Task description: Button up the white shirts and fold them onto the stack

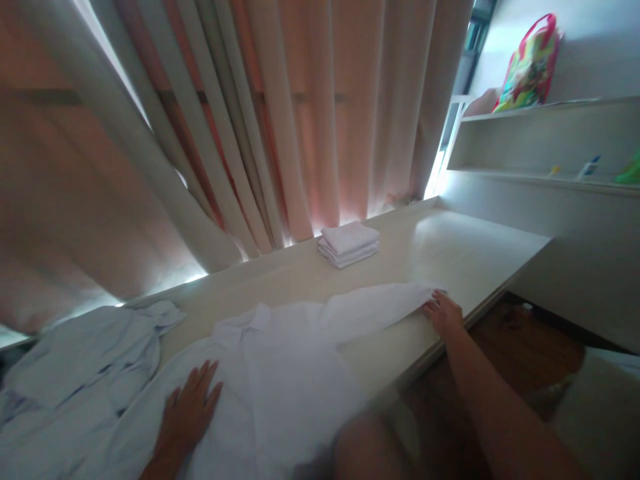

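White shirt (280, 373) lies under flat left hand (193, 407); right hand (444, 312) pinches its sleeve.

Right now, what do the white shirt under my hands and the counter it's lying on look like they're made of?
The white shirt looks like thin woven cloth, probably cotton or a blend: it creases softly and drapes flat, with a matte surface. The counter looks like smooth laminate or painted board in pale cream: it is hard and flat and shows a soft sheen from the window light. Which of the two cannot be told.
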Available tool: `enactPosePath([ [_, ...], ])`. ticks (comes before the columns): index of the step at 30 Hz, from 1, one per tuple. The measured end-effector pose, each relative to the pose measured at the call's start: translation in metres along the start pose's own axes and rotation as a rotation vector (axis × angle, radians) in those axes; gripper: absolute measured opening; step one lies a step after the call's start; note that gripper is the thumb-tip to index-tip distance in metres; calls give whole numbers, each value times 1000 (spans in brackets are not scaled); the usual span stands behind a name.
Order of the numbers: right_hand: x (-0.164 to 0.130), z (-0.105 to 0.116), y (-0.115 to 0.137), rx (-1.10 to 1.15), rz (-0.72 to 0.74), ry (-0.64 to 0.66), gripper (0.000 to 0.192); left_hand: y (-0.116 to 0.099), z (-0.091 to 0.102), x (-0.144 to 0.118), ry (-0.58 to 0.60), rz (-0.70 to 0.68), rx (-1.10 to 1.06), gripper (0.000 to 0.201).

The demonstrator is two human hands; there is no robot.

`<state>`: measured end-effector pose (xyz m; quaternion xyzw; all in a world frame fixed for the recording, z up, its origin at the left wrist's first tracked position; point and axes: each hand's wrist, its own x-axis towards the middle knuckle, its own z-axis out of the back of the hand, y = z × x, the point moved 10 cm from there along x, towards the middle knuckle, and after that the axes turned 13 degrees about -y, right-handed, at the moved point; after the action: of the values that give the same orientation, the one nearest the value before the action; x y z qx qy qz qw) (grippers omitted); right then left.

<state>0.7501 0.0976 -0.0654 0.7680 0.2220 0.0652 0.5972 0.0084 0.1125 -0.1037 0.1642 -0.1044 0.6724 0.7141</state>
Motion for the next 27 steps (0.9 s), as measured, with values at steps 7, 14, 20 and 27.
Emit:
enactPosePath([
  [7, 22, 7, -57, 255, -259, -180, 45, 3, -11, 0, 33, -3, 16, 63],
  [14, 37, -27, -65, 285, -445, -72, 16, 0, -2, 1, 52, 16, -24, 62],
  [20, 30, -46, -51, 365, -443, -17, 38, 0, 3, 4, 66, 48, -98, 60],
  [27, -26, -107, 22, 434, -278, 323, 44, 41, 28, 5, -229, 191, -558, 49],
])
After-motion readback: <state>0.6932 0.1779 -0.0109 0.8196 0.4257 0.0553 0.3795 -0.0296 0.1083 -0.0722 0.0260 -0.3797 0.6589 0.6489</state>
